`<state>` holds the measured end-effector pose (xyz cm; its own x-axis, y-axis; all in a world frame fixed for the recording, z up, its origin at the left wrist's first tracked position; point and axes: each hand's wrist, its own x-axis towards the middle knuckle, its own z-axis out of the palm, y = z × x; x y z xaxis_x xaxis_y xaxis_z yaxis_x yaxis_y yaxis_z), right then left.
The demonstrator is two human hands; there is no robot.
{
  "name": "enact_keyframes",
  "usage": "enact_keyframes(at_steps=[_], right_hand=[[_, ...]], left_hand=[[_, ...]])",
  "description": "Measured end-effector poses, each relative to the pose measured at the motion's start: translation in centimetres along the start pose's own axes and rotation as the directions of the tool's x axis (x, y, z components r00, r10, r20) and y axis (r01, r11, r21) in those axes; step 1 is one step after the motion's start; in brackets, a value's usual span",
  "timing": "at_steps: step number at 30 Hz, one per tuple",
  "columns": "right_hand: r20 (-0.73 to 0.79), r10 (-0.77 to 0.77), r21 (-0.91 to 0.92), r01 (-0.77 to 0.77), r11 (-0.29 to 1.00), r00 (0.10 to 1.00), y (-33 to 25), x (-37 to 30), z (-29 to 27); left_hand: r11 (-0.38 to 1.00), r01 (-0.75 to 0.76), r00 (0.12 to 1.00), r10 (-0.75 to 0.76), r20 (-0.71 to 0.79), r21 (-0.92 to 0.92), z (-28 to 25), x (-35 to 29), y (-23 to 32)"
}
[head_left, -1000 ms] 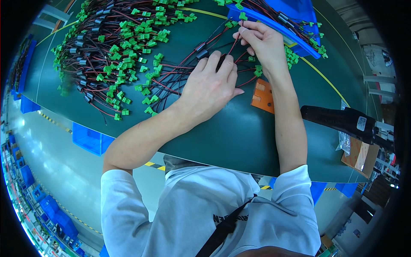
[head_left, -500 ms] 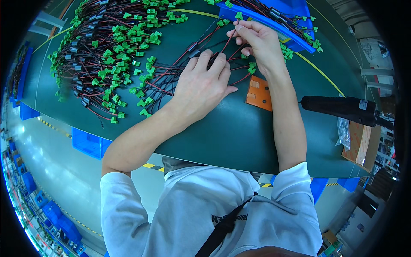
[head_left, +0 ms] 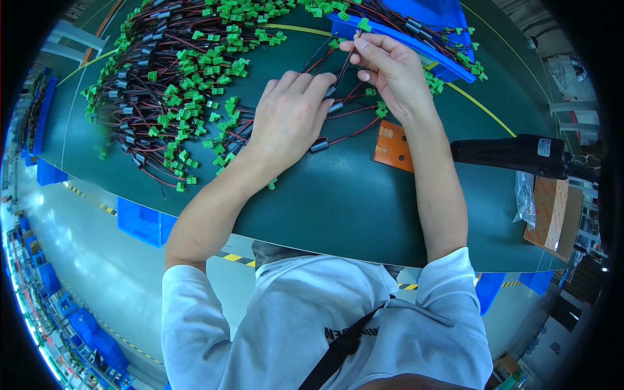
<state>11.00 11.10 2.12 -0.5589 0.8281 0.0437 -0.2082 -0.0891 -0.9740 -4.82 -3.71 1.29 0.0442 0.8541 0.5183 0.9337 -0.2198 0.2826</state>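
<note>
My right hand point(head_left: 396, 71) pinches a red-and-black cable just below its green connector point(head_left: 364, 25), between thumb and forefinger. To its left, my left hand point(head_left: 289, 112) has its fingers curled down and closed on the same bundle of cables. A black ferrite core point(head_left: 330, 91) shows at its fingertips; the palm side is hidden. More cables with green plugs point(head_left: 381, 109) and a dark core point(head_left: 319, 145) lie between and under the hands. Beside my right forearm is an orange block point(head_left: 392, 147) with notches, flat on the green table point(head_left: 351, 208).
A large pile of similar cables point(head_left: 156, 97) covers the table's left side. Behind my right hand stands a blue bin point(head_left: 416, 45) with more cables. A black handheld tool point(head_left: 510, 155), a clear plastic bag point(head_left: 525, 201) and an open cardboard box point(head_left: 552, 214) are at the right.
My left hand has shifted slightly left, and its fingers have drawn together. Cores that it covered now show beside it. My right hand keeps its pinch, with little movement.
</note>
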Motion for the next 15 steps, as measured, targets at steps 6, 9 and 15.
enact_keyframes(at_steps=[6,9,15], right_hand=[[-0.051,-0.096,-0.127,0.088,0.988,0.994,-0.7,-0.2,-0.2],[-0.063,-0.055,-0.067,0.051,0.996,0.997,-1.1,0.1,-0.7],[-0.089,-0.228,-0.726,0.093,0.681,0.97,-1.9,0.1,-2.0]], left_hand=[[0.865,0.267,0.964,-0.236,0.124,-0.425,-1.2,0.7,0.3],[0.867,0.256,0.966,-0.241,0.089,-0.427,-1.5,1.0,0.4],[0.856,0.284,0.959,-0.259,0.117,-0.432,-1.5,1.1,0.1]])
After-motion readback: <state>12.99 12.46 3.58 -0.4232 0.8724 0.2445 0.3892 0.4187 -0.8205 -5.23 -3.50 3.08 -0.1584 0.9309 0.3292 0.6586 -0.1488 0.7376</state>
